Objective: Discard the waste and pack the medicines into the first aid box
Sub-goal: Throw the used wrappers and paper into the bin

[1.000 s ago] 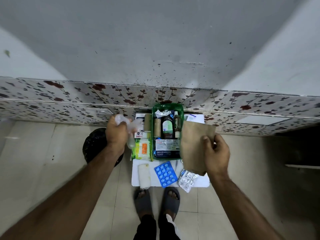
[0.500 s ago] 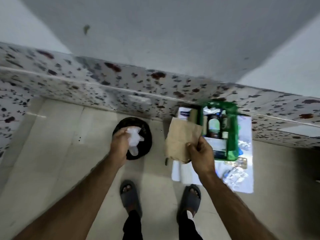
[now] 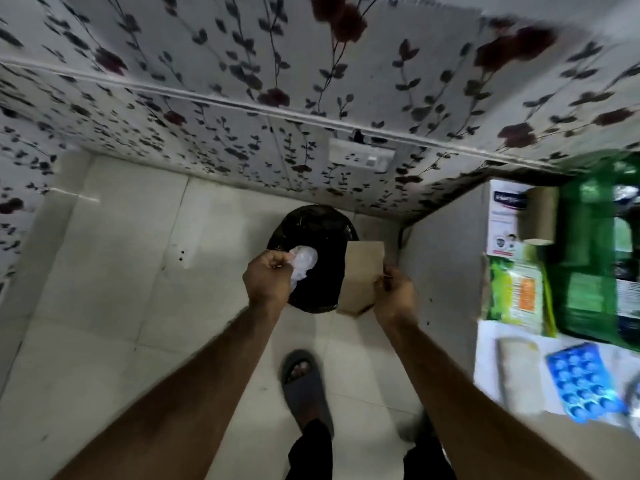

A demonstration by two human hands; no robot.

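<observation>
Gripping two wastes over one bin (image 3: 313,226)

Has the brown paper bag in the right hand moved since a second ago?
Yes. The brown paper bag has gone left, away from the green first aid box, and now hangs over the black bin's right edge.

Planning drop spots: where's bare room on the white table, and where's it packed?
Free: white table strip left of the green packet. Crowded: right side, with green box, blue blister pack, and white carton.
</observation>
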